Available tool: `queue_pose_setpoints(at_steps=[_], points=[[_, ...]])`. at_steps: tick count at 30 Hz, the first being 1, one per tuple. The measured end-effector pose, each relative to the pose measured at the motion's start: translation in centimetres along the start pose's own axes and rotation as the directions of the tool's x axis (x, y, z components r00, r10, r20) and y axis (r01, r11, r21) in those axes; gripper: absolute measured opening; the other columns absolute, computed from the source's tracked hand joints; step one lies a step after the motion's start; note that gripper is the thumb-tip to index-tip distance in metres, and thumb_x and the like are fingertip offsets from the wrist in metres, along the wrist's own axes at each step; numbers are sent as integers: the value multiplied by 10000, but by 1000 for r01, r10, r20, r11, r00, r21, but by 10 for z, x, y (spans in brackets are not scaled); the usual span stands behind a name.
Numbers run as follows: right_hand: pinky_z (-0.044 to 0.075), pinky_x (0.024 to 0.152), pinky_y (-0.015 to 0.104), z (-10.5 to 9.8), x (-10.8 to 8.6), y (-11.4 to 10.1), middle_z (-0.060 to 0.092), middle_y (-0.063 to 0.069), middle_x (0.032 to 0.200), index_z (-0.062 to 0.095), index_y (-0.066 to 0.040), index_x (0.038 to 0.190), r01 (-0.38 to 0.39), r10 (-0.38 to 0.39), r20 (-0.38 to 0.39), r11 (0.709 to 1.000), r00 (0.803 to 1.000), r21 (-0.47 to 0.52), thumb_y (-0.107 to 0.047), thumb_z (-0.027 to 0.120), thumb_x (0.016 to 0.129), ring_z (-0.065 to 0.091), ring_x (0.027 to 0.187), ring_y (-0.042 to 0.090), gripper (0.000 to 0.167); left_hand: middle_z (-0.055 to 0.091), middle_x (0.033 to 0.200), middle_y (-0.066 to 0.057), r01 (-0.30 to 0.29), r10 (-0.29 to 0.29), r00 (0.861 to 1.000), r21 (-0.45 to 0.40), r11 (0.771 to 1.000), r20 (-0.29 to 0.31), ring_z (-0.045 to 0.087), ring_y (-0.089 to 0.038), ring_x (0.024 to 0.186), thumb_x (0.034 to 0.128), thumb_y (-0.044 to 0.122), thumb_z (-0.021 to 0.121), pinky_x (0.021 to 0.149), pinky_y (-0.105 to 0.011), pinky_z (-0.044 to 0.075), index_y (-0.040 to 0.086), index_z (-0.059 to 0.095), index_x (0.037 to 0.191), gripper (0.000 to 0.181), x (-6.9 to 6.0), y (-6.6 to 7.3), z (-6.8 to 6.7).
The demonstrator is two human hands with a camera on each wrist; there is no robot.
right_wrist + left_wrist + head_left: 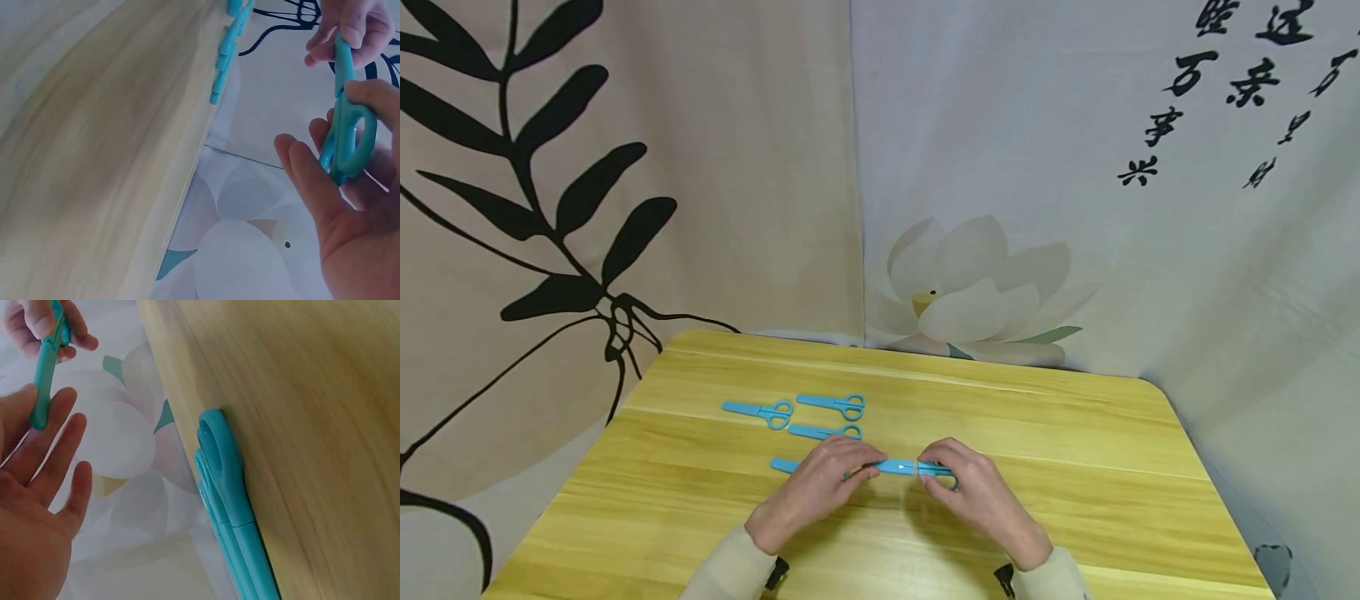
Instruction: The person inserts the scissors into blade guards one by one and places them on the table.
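Note:
Both hands hold one pair of blue scissors (897, 467) level above the table, its blades inside a blue sheath (44, 378). The left hand (829, 477) pinches the sheath's tip between thumb and finger, its other fingers spread in the left wrist view. At the opposite end, the right hand (976, 493) grips the looped handles (356, 140), thumb on top. Another pair of blue scissors (784, 465) lies by the left hand, which hides much of it. Several sheathed scissors are on the table, their handles (222, 465) close below the left hand in the left wrist view.
Farther back on the wooden table (1075, 467) lie three sheathed scissors, one at left (758, 412), one at the back (831, 404) and one nearer (820, 432). A printed curtain (760, 167) hangs behind the table's far edge.

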State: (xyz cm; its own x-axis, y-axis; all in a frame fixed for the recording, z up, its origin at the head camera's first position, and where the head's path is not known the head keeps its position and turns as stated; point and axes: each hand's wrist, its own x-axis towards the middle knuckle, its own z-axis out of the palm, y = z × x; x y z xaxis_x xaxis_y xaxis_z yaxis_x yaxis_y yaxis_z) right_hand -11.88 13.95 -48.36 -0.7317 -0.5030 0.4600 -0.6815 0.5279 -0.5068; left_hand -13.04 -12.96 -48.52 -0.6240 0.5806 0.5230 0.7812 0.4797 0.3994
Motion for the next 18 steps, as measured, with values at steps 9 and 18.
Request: queue_pose_setpoints(at_steps=[9,18], points=[[605,751,268,3,1,3,682,-31,1106,710,-107,1051,72,-74,-8,993,997,-96,-88,853,864,693,886,91,236,777,1065,31,71,-71,997,10,997,-13,715,-146,993,868,178,847,935,-436,555,120,795,1110,254,-1,3,0],[588,737,214,4,3,2,678,-17,1092,699,-92,1038,160,-169,-54,976,984,-150,-60,860,837,687,867,69,259,780,1037,27,9,-6,997,34,999,-80,716,-150,967,855,141,846,882,-407,570,102,798,1089,242,0,1,3]])
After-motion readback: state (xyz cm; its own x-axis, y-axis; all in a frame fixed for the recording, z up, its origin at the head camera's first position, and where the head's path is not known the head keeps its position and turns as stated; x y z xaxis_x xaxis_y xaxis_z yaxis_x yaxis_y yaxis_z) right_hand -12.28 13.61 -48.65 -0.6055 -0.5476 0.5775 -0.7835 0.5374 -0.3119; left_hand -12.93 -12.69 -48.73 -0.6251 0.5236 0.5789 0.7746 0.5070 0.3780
